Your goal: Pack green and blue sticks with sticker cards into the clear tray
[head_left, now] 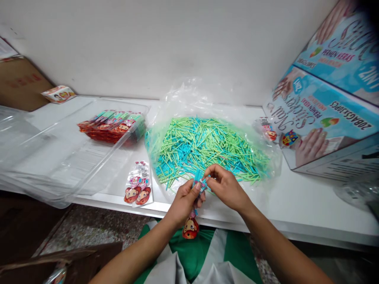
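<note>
Near the table's front edge, my left hand (187, 197) is closed round a small printed packet (190, 228) whose red-haired cartoon face hangs below the fingers. Blue sticks (199, 174) stick up from the packet's top. My right hand (226, 185) is pinched at those sticks, its fingertips close to my left thumb; exactly what they grip is too small to tell. Just behind both hands, a heap of green and blue sticks (207, 142) lies on a clear plastic bag (189, 92). Two flat packets (137, 193) with the same cartoon face lie left of my hands.
A clear plastic tray (91, 173) at the left holds a stack of filled packets (109, 126). Blue printed boxes (328, 114) stand at the right, with another packet (269, 130) beside them. A cardboard box (23, 85) and a small carton (59, 94) are at the back left.
</note>
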A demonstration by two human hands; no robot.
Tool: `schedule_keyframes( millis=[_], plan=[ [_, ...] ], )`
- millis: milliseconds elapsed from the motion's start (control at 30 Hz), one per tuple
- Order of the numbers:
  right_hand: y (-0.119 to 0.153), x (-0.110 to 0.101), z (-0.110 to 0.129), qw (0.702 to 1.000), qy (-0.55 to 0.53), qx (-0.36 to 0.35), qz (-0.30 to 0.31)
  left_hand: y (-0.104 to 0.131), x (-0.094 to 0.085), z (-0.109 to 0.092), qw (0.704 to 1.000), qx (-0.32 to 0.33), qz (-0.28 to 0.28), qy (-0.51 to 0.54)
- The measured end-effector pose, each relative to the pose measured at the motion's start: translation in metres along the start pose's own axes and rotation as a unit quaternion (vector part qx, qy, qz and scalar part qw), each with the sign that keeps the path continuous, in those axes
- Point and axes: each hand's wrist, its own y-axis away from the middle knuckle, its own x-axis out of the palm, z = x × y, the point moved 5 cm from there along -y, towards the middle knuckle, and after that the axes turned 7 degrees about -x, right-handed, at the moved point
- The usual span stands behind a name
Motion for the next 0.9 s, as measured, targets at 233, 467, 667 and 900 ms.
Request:
schedule_keyframes(
  millis=[233,467,667,900],
  plan=[
    [0.003,0.006,0.002,0.999,-0.030,-0.006,0.015,0.001,-0.002,-0.001,0.998,-0.001,-0.008,-0.062],
    [0.001,0.005,0.006,0.999,0.040,-0.009,0.012,0.002,0.001,0.000,1.000,-0.010,0.019,-0.020],
    [0.002,0.006,0.005,1.000,-0.010,-0.006,-0.004,0.002,0.002,0.003,0.999,-0.021,0.035,0.010],
    [0.003,0.005,0.012,0.999,0.014,-0.025,0.026,0.003,0.002,0.004,0.997,-0.025,0.062,0.037]
  ],
)
